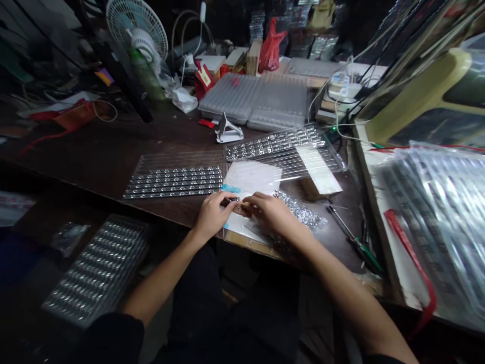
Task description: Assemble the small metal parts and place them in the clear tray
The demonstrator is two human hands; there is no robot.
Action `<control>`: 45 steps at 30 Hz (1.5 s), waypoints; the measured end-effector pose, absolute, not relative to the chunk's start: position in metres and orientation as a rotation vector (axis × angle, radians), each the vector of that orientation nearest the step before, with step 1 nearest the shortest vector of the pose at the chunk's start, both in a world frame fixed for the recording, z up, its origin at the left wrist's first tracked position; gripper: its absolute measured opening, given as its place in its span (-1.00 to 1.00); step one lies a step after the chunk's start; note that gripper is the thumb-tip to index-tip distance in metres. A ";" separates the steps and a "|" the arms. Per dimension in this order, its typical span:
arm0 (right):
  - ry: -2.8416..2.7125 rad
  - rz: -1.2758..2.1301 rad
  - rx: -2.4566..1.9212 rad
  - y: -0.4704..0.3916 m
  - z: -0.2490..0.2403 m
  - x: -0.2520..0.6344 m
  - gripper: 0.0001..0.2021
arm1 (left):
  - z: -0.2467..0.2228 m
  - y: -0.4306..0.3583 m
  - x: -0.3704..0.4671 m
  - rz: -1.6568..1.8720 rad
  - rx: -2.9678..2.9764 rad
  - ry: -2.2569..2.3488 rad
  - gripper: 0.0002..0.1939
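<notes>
Over the white sheet (252, 174) at the table's front edge, my left hand (212, 215) pinches a small dark metallic piece (235, 199). Close beside it on the right, my right hand (271, 212) has its thumb and fingers together near the same piece; what they hold is too small to tell. A pile of small shiny parts (303, 210) lies on clear plastic right of my right hand. Left of the sheet is a clear tray (174, 182) with rows of dark strips. Another tray (280, 144) of strips lies tilted behind the sheet.
A white block (318, 172) rests partly on the back tray. A green-handled screwdriver (356, 240) lies at the right. Wrapped strips (435, 217) fill the right side. Behind are clear trays (253, 101), a white stand (228, 130) and a fan (137, 30). More trays (96, 268) are low left.
</notes>
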State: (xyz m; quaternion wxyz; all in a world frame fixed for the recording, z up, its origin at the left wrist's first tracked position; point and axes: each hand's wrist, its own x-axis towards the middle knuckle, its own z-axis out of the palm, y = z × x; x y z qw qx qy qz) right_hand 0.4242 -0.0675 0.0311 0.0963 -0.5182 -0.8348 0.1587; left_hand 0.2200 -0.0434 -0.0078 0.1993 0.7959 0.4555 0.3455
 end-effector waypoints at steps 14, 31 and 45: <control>-2.431 0.736 -1.714 -0.070 0.036 0.450 -0.84 | -0.012 -0.044 0.250 0.856 2.230 1.133 -0.98; -2.191 0.614 -1.542 -0.057 0.011 0.429 -0.80 | -0.001 -0.041 0.238 1.057 2.148 1.187 -0.92; -2.560 0.364 -1.467 -0.072 0.020 0.409 -0.77 | 0.005 0.085 0.170 0.755 2.351 1.489 -0.85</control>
